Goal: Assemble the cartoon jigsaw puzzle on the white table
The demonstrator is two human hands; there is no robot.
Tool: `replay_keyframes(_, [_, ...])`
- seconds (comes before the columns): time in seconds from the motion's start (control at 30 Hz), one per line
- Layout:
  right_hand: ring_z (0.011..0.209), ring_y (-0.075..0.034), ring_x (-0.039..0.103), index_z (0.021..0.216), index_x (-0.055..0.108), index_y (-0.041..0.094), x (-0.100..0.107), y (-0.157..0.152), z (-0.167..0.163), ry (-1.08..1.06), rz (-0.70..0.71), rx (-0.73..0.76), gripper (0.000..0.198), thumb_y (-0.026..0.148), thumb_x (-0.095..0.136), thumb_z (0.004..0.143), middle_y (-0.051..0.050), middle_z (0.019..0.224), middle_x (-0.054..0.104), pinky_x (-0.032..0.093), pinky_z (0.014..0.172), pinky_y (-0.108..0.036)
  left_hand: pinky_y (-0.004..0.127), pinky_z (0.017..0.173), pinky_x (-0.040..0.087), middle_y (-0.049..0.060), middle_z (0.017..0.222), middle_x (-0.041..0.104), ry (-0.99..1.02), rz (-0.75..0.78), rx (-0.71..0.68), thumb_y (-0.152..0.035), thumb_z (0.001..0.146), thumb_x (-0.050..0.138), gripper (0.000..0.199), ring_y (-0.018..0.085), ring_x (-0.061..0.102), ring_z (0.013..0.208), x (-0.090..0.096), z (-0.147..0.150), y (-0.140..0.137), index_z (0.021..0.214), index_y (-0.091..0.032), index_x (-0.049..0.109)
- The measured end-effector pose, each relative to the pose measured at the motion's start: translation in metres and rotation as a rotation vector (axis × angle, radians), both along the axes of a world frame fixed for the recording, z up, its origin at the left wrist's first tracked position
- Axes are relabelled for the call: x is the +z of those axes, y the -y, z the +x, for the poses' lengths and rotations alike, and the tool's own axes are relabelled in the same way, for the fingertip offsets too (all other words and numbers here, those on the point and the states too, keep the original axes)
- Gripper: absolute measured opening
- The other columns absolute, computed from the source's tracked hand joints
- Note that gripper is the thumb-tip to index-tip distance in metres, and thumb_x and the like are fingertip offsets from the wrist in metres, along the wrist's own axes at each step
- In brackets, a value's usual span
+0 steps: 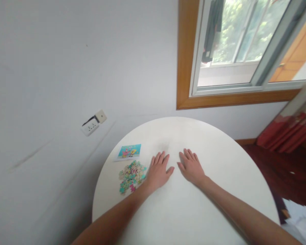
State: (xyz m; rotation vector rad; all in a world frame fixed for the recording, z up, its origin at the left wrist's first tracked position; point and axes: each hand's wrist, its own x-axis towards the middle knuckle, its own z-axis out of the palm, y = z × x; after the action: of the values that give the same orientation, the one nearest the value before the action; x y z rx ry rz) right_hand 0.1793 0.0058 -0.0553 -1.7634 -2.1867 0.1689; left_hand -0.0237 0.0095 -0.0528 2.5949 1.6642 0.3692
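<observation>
My left hand point(158, 173) lies flat on the white round table point(188, 207), fingers spread, holding nothing. Just to its left is a heap of jigsaw puzzle pieces point(132, 175), mostly teal and cream with some pink; my left wrist and forearm hide part of its right edge. Behind the heap lies a picture card point(129, 151) with pink and yellow cartoon figures on a blue ground. My right hand point(191, 166) also rests palm down on the table, a little apart from the left, its fingers stretched out and nothing in them.
A pale wall point(132, 68) with a power socket point(90, 126) runs along the table's far left. Beyond the far right edge is a wood-framed window point(185, 54). A red and cream curtain point(291, 129) hangs at right, and white material point(300, 217) shows at lower right.
</observation>
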Motion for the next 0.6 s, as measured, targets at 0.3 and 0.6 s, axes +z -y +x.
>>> replay_keyframes(0.3, [0.147, -0.032, 0.02, 0.146, 0.042, 0.015, 0.001, -0.001, -0.005, 0.015, -0.014, -0.006, 0.055, 0.041, 0.037, 0.098, -0.017, 0.158, 0.03, 0.015, 0.117, -0.052, 0.048, 0.118, 0.026, 0.011, 0.155, 0.038, 0.072, -0.031, -0.014, -0.046, 0.094, 0.049, 0.058, 0.03, 0.031, 0.144, 0.014, 0.0, 0.003, 0.144, -0.018, 0.045])
replay_keyframes(0.6, [0.146, -0.033, 0.024, 0.143, 0.046, 0.016, -0.006, -0.001, -0.004, 0.058, 0.013, -0.003, 0.051, 0.038, 0.038, 0.098, -0.017, 0.156, 0.034, 0.019, 0.115, -0.054, 0.05, 0.102, 0.042, 0.02, 0.134, 0.055, 0.068, -0.092, 0.612, -0.044, 0.087, 0.057, 0.052, 0.035, 0.053, 0.123, 0.08, -0.145, -0.067, 0.129, -0.014, 0.057])
